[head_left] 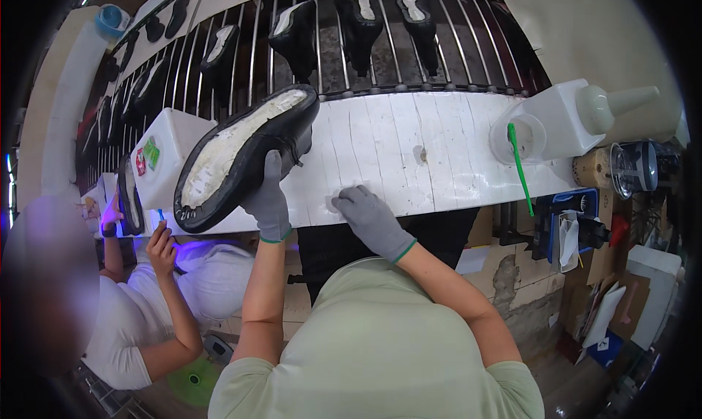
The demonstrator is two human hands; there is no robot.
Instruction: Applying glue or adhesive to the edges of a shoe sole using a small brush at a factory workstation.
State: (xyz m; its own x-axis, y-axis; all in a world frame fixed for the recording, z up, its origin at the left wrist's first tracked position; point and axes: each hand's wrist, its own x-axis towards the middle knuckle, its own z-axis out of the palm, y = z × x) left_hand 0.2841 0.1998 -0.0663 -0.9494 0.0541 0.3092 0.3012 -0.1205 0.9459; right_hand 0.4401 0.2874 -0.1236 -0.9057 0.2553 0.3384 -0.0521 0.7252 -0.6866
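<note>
A black shoe (292, 123) with no outsole is held up over the table's left part, its whitish underside turned toward me. Wrapped round the shoe's side is my left hand (269, 203), in a grey glove, its thumb up along the upper. My right hand (373, 220), gloved the same way, rests at the front edge of the white table (380, 141). Its fingers are curled together against the tabletop; whatever they may hold is hidden.
Beyond the table, several black shoes (360, 39) lie on a rack of metal rollers (461, 46). A clear cup (530, 135) with a green-handled tool (518, 167) and a white bottle (559, 119) stand right. A white container (172, 145) and a co-worker (139, 309) are left.
</note>
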